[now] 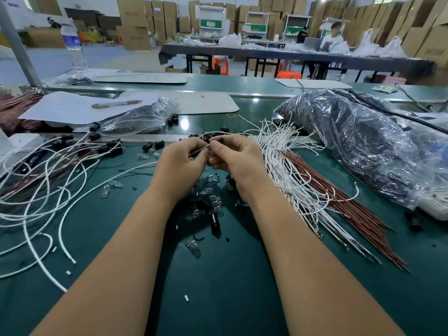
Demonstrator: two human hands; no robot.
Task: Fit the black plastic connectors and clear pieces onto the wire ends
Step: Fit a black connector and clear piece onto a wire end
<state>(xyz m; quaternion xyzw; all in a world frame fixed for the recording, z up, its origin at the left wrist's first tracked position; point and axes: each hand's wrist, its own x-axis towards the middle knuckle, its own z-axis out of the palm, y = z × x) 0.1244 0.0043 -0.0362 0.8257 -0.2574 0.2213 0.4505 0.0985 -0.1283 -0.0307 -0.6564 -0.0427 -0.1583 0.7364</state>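
My left hand (180, 163) and my right hand (236, 157) meet fingertip to fingertip above the green table (230, 287). Between them I pinch a thin brown wire (200, 151), and my right fingers close on a small black connector (219, 139) at its end. Below my wrists lies a heap of black connectors and clear pieces (208, 202). White wires with connectors fitted (48, 170) spread out at the left. A bundle of bare white and brown wires (315, 190) lies at the right.
A clear bag of black connectors (135, 122) and paper sheets (80, 107) lie at the back left. A large plastic bag (363, 146) fills the right side. A water bottle (74, 44) stands at the far left. People sit at a far table (291, 54).
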